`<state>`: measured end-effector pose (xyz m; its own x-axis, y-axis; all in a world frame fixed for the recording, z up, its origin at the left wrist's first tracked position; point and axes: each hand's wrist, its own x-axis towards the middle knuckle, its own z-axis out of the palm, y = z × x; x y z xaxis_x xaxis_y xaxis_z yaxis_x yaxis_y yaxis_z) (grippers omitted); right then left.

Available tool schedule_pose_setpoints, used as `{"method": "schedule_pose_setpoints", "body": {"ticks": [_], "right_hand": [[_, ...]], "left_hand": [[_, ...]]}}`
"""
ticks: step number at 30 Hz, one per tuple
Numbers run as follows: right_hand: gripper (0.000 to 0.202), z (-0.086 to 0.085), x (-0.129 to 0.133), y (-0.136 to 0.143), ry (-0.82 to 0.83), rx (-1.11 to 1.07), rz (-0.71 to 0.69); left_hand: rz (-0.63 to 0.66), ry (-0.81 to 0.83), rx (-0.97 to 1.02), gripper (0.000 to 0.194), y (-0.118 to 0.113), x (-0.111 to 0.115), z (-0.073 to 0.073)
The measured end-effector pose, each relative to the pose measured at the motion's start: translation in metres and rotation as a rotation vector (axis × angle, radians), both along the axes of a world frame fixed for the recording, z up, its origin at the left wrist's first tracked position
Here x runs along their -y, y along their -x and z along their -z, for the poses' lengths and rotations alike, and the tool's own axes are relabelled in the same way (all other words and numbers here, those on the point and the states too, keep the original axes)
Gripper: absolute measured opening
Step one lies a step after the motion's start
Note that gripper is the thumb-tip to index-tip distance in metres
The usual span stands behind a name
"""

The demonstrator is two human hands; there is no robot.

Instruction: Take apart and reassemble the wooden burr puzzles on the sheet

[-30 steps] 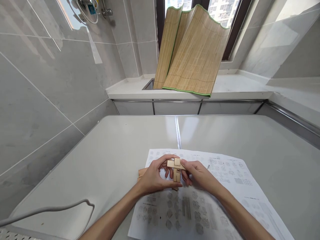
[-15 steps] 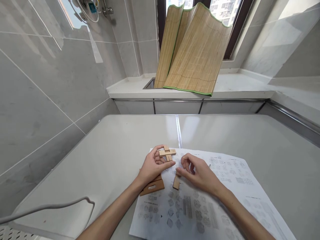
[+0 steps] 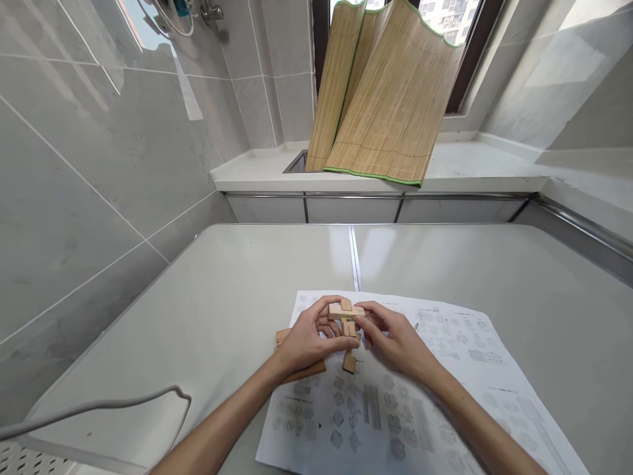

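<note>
Head view: left hand (image 3: pixel 306 343) and right hand (image 3: pixel 395 340) gripping half-built wooden block puzzle (image 3: pixel 347 316) — loose pieces (image 3: pixel 349 361) left over instruction sheet (image 3: pixel 445 369).

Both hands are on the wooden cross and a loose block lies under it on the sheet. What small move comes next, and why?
Probably steady the wooden cross with the left hand and let the right hand drop to the loose block. Both hands pinch the cross above the instruction sheet, and that block lies just below it, unheld. More wooden pieces sit partly hidden under the left wrist.
</note>
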<state>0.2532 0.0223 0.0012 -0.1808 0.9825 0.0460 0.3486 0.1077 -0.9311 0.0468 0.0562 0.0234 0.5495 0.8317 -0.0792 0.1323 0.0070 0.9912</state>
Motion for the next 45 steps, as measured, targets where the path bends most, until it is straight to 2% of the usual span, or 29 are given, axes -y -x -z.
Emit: {"method": "schedule_pose_setpoints", "body": {"ticks": [3, 7, 13, 16, 22, 29, 32, 34, 36, 41, 45], "right_hand": [[0.043, -0.001, 0.000, 0.000, -0.002, -0.008, 0.009], [0.044, -0.001, -0.001, -0.001, -0.009, -0.012, 0.021], [0.041, 0.001, -0.001, -0.003, -0.010, -0.001, 0.075], [0.035, 0.001, -0.001, -0.004, -0.045, 0.094, 0.098], [0.025, 0.000, 0.006, -0.001, -0.070, 0.365, -0.024], [0.051, 0.004, 0.013, -0.001, -0.120, 0.451, -0.189], [0.044, 0.000, 0.013, 0.001, -0.168, 0.482, -0.194], [0.041, -0.004, 0.013, 0.002, -0.171, 0.419, -0.184], [0.044, -0.008, 0.012, 0.001, -0.122, 0.264, -0.180], [0.053, -0.009, 0.006, -0.009, 0.185, -0.128, -0.152], [0.057, -0.004, 0.002, -0.016, 0.341, -0.345, -0.234]], "left_hand": [[0.038, -0.001, 0.033, 0.050, 0.001, 0.000, -0.002], [0.043, -0.030, 0.014, 0.048, 0.000, -0.001, -0.002], [-0.044, -0.085, -0.023, 0.045, -0.001, -0.003, 0.003], [-0.120, -0.088, -0.037, 0.046, 0.000, -0.005, 0.005], [-0.235, -0.080, -0.051, 0.049, 0.001, -0.007, 0.009], [-0.283, -0.094, -0.035, 0.045, 0.001, -0.007, 0.011], [-0.278, -0.107, -0.041, 0.043, 0.001, -0.005, 0.010], [-0.263, -0.111, -0.045, 0.043, 0.001, -0.004, 0.009], [-0.243, -0.121, -0.048, 0.044, 0.001, -0.003, 0.008], [-0.193, -0.167, -0.045, 0.042, 0.001, 0.000, 0.004], [-0.161, -0.216, -0.050, 0.040, 0.001, 0.003, 0.004]]}}
